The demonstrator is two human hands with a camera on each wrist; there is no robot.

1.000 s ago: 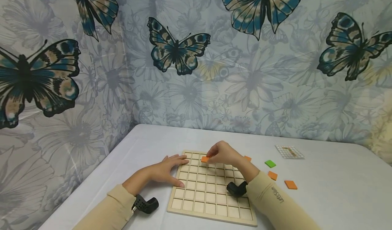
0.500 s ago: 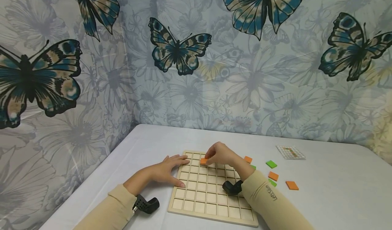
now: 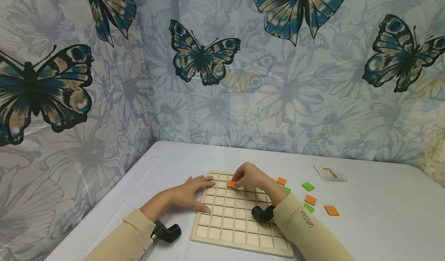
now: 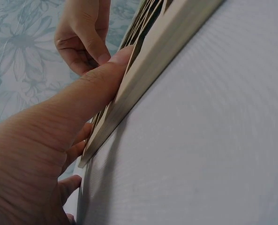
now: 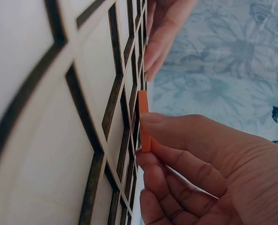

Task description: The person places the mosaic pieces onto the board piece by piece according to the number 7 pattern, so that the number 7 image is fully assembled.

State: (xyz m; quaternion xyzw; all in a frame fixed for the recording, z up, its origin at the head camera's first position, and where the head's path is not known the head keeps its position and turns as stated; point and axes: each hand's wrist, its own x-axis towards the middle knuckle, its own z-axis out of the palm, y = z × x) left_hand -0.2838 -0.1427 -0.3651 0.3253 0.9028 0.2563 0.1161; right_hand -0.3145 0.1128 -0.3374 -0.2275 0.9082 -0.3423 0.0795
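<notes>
A wooden grid board (image 3: pixel 227 222) lies on the table, with square cells marked off by raised strips. My right hand (image 3: pixel 253 176) pinches an orange square tile (image 3: pixel 231 184) between thumb and fingers, over a cell in the board's far left part. In the right wrist view the tile (image 5: pixel 143 126) stands edge-on, right at the grid strips. My left hand (image 3: pixel 185 193) rests on the board's left edge, fingers spread and thumb on the frame. From the left wrist view, the left thumb (image 4: pixel 92 86) lies over the board's side, with its other fingers partly hidden behind the board.
Right of the board lie loose orange tiles (image 3: pixel 332 211) and green tiles (image 3: pixel 308 186), one partly behind the right forearm. Farther back is a small white grid card (image 3: pixel 330 173) with a coloured pattern. A butterfly-print cloth (image 3: pixel 278 99) hangs behind the white table (image 3: pixel 389 222).
The right hand has moved slightly left and down with the orange tile, closer to the board. Green tiles beside the right sleeve have come into view. The left hand stays put.
</notes>
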